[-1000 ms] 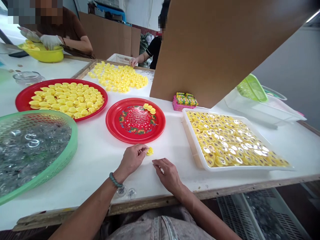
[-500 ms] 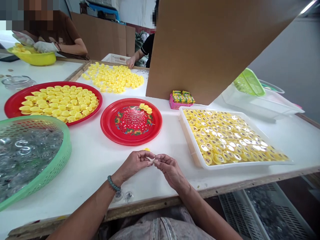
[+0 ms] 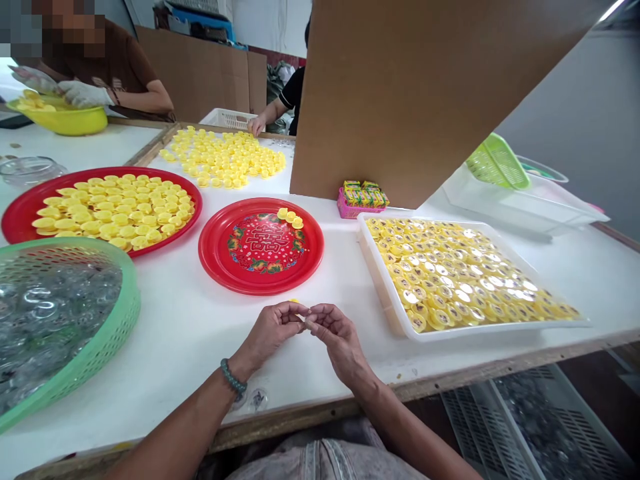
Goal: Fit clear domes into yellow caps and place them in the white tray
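My left hand (image 3: pixel 270 331) and my right hand (image 3: pixel 334 335) meet fingertip to fingertip above the white table (image 3: pixel 200 333), just in front of the small red plate (image 3: pixel 220 257). Both are pinched together on a small yellow cap (image 3: pixel 295 302), of which only an edge shows above my left fingers. Three yellow caps (image 3: pixel 290 217) lie at the far rim of that plate. A white tray (image 3: pixel 385 300) full of filled yellow caps sits to my right.
A green basket (image 3: pixel 115 327) of clear lids stands at the left, a large red plate (image 3: pixel 15 220) of yellow caps behind it. A leaning cardboard sheet (image 3: pixel 425 93) rises at the back. Two other people work at the far side, one over a yellow bowl (image 3: pixel 65 120).
My right hand rose from the table and joined my left hand. My left hand lifted the yellow cap off the table, and both hands now pinch it.
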`<state>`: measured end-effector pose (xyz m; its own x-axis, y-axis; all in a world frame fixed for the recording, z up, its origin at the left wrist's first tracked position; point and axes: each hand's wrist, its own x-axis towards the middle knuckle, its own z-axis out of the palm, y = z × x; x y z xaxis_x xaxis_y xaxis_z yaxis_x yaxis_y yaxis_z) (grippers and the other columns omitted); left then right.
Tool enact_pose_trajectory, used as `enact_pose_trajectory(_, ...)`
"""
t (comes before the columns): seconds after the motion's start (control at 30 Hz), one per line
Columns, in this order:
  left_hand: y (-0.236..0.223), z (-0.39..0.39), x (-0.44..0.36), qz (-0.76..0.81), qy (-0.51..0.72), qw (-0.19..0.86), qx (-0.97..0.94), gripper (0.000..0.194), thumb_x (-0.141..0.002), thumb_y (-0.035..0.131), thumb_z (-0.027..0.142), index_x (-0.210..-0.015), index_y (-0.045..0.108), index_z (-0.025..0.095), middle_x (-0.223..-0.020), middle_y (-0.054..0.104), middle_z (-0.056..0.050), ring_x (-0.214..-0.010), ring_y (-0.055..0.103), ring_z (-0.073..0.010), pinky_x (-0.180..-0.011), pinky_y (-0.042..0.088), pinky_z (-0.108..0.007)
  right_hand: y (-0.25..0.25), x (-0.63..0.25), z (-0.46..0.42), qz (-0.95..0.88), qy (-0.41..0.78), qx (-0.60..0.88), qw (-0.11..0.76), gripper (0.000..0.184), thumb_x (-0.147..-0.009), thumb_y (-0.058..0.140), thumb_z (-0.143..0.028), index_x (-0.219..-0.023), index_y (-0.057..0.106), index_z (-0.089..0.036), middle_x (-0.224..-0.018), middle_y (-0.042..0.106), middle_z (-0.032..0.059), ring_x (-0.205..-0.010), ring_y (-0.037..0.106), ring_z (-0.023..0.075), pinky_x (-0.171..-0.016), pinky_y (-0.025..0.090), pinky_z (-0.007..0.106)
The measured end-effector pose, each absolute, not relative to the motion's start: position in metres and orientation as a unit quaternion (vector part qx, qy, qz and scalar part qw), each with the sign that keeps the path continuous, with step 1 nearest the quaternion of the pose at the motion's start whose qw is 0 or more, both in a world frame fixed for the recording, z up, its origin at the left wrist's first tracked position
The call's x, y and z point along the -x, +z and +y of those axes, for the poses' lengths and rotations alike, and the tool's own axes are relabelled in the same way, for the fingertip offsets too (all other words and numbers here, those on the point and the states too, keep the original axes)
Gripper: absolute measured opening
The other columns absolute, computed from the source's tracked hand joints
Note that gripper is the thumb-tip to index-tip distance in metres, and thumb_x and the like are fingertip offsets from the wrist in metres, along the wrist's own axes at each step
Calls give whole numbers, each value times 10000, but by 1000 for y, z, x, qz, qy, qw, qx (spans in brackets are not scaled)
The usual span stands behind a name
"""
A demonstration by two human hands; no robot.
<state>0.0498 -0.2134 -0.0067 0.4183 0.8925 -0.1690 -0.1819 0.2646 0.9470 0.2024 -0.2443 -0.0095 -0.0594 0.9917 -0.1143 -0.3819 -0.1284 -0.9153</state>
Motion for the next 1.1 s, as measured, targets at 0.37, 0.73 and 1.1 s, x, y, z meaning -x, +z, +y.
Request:
enact_pose_trajectory(0.37,-1,-216,-53,362,412,719,-428,246,-695,665,164,-936,622,138,-869,626,-60,-804,557,-179,-726,444,-272,-1,-197,-244,-392,614,417,543,240,-738,702,-262,-939,579,-218,-758,559,-16,-707,563,127,-719,467,286)
enact_pose_trajectory(0.73,0,-217,-53,380,405,703,-444,267,-703,741,244,-930,651,136,-847,645,-67,-781,584,-195,-717,476,-293,-7,-210,-238,-395,592,439,549,212,-745,693,-265,-911,572,-215,-781,543,0,-730,501,126,-698,430,253)
enact_pose_trajectory(1.1,-3,-214,-52,429,419,636,-487,205,-754,710,326,-841,677,143,-779,651,-54,-679,568,-166,-622,464,-258,-10,-210,-236,-407,611,453,506,143,-775,660,-319,-829,627,-190,-748,585,7,-683,519,125,-638,422,261)
